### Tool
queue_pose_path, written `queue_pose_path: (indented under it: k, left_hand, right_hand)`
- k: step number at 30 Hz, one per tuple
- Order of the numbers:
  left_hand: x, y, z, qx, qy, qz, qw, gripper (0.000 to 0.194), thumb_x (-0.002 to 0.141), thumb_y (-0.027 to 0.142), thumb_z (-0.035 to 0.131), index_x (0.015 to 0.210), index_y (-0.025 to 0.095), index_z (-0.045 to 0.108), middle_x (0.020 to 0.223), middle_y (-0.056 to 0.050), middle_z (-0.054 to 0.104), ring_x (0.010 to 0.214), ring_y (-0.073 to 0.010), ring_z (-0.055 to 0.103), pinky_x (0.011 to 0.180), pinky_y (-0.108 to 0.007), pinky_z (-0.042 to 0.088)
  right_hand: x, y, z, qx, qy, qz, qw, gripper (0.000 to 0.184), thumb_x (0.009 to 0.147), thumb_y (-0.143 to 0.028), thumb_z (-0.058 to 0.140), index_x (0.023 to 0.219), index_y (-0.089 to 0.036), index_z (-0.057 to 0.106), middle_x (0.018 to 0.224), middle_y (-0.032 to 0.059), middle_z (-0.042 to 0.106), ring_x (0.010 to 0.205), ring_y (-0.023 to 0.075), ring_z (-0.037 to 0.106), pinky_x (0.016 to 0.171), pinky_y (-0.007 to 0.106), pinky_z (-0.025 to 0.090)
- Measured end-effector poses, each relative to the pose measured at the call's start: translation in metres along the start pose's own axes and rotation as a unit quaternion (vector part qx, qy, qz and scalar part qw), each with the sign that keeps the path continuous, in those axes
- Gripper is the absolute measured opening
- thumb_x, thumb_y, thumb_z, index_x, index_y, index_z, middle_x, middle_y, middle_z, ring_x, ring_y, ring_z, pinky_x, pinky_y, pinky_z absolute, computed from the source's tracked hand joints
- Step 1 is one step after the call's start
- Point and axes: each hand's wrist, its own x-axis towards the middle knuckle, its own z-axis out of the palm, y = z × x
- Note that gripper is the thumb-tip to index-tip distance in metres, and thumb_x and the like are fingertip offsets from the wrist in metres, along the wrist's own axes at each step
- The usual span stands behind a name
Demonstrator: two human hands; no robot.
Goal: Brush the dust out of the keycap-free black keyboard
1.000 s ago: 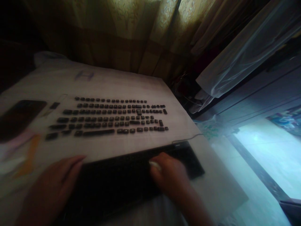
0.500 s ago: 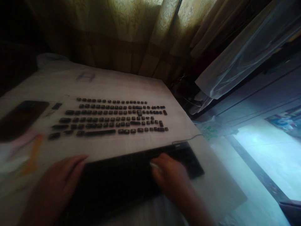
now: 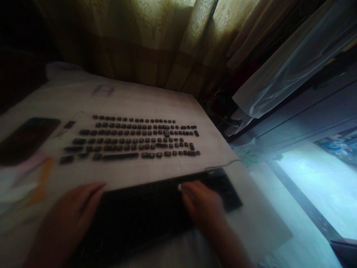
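A black keyboard body point(image 3: 145, 212) lies dim and blurred at the near edge of a white sheet point(image 3: 139, 102). Its loose black keycaps point(image 3: 131, 139) are laid out in rows on the sheet just beyond it. My left hand point(image 3: 69, 219) rests at the keyboard's left end, fingers stretched out together and flat. My right hand point(image 3: 203, 208) sits curled on the right half of the keyboard. A small white thing point(image 3: 182, 189) shows at its fingertips; I cannot make out what it is.
A dark phone-like slab point(image 3: 25, 139) lies at the left, with an orange strip point(image 3: 41, 178) and pale scraps below it. A thin cable point(image 3: 223, 164) runs from the keyboard's right end. Curtains point(image 3: 167, 37) hang behind; the surface drops off to a bright floor point(image 3: 315, 186) on the right.
My right hand's fingertips with the white thing have crept slightly forward on the keyboard. The view has shifted a little; my left hand stays at the left end.
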Motion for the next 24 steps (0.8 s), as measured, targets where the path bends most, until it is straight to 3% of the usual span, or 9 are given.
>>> queue_pose_path:
  k: [9, 14, 24]
  left_hand:
    - [0.0, 0.004, -0.003, -0.012, -0.007, -0.009, 1.0, 0.045, 0.089, 0.053, 0.038, 0.094, 0.025, 0.073, 0.09, -0.007, 0.08, 0.086, -0.028, 0.075, 0.084, -0.043, 0.061]
    - [0.0, 0.004, -0.003, -0.009, -0.013, -0.007, 1.0, 0.048, 0.089, 0.054, 0.037, 0.095, 0.023, 0.074, 0.091, -0.008, 0.081, 0.085, -0.0277, 0.075, 0.084, -0.043, 0.061]
    - [0.001, 0.002, -0.001, -0.007, -0.006, 0.008, 1.0, 0.048, 0.09, 0.052, 0.037, 0.092, 0.023, 0.075, 0.089, -0.009, 0.081, 0.083, -0.0276, 0.076, 0.08, -0.042, 0.062]
  right_hand:
    - [0.011, -0.001, -0.011, -0.001, -0.093, 0.036, 0.995, 0.024, 0.094, -0.023, 0.054, 0.109, -0.024, 0.072, 0.08, 0.003, 0.079, 0.073, 0.0195, 0.074, 0.062, 0.025, 0.041]
    - [0.014, 0.003, -0.009, 0.001, -0.107, 0.023, 0.994, 0.024, 0.094, -0.022, 0.054, 0.108, -0.026, 0.072, 0.084, 0.0029, 0.08, 0.075, 0.0205, 0.075, 0.062, 0.026, 0.04]
    - [0.018, -0.003, -0.011, -0.031, -0.115, 0.067, 0.991, 0.015, 0.095, -0.028, 0.058, 0.095, -0.023, 0.072, 0.077, 0.0045, 0.079, 0.073, 0.023, 0.076, 0.06, 0.028, 0.035]
